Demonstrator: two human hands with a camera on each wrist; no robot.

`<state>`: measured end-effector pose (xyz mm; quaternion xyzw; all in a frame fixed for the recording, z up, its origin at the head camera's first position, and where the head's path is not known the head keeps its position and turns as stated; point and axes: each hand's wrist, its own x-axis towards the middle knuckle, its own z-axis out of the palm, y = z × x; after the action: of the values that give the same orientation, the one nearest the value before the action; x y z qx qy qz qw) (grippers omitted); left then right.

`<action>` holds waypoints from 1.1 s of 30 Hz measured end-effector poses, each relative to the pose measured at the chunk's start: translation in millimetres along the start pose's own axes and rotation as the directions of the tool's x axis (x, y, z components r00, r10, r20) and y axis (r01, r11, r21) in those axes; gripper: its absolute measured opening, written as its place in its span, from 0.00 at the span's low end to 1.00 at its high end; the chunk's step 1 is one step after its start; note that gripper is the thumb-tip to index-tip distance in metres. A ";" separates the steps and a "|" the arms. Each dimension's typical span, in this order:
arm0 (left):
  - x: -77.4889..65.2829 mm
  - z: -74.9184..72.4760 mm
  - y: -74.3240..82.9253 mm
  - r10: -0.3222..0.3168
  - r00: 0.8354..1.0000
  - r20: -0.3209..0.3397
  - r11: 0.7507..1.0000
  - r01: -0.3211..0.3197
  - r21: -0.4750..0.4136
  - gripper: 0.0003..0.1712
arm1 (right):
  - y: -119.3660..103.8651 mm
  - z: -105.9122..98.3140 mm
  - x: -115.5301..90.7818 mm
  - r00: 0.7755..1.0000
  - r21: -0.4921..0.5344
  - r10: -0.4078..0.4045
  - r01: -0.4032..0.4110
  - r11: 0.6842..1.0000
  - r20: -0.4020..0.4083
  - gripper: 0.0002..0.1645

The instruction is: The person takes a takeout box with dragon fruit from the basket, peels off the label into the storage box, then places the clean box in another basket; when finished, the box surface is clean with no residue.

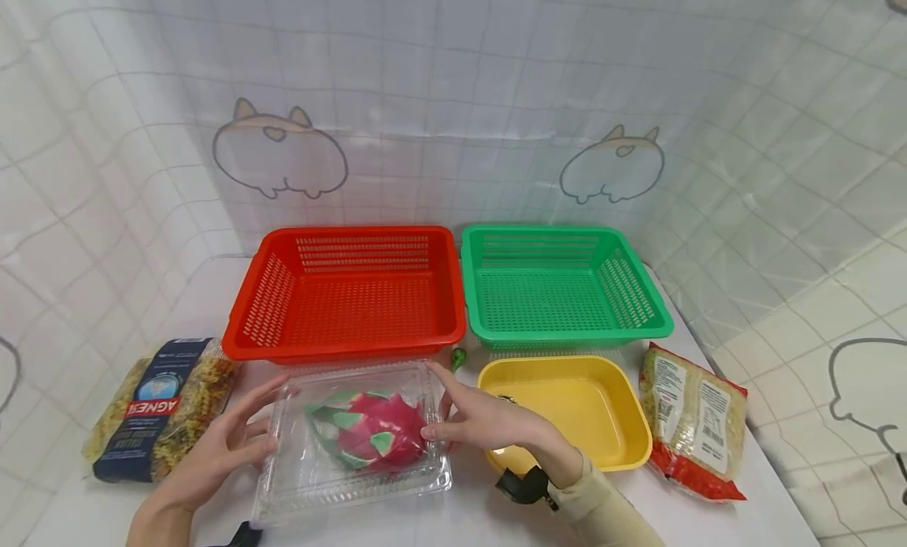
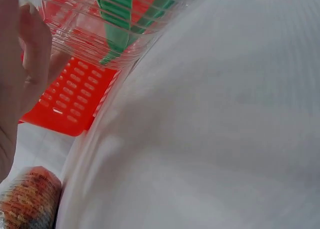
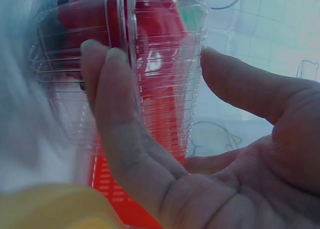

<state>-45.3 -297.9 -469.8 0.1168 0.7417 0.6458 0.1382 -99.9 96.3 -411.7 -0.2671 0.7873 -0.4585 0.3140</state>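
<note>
While the left hand (image 1: 221,450) and right hand (image 1: 489,415) grip its ends, the clear box (image 1: 301,482) stretches left to right. Its pink dragon fruit (image 1: 383,430) (green-scaled) lies likewise — tip leftward.

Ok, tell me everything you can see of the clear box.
The box looks like thin, ribbed plastic: rectangular, its two halves closed along a seam. A pink-and-green dragon fruit lies inside. The left hand grips one end, the right hand the other, on the near side of the red basket.
</note>
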 end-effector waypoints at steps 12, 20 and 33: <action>0.6 -1.3 -10.0 0.222 0.964 0.150 0.960 -0.189 -0.206 0.48 | -3.3 -6.2 -12.3 1.000 -0.015 0.004 -0.003 1.000 0.020 0.57; 7.4 3.2 6.4 0.203 0.964 0.172 0.957 -0.158 -0.243 0.52 | -13.2 -26.0 -26.5 1.000 0.004 -0.024 0.024 1.000 -0.008 0.55; 30.7 19.9 37.9 0.224 0.971 0.080 0.963 -0.208 -0.169 0.46 | -12.0 -50.5 -44.7 0.994 0.073 -0.053 0.060 0.996 -0.094 0.48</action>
<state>-67.1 -263.3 -436.5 0.2174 0.6629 0.7076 0.1122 -106.2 150.7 -370.5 -0.2559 0.7750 -0.5086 0.2743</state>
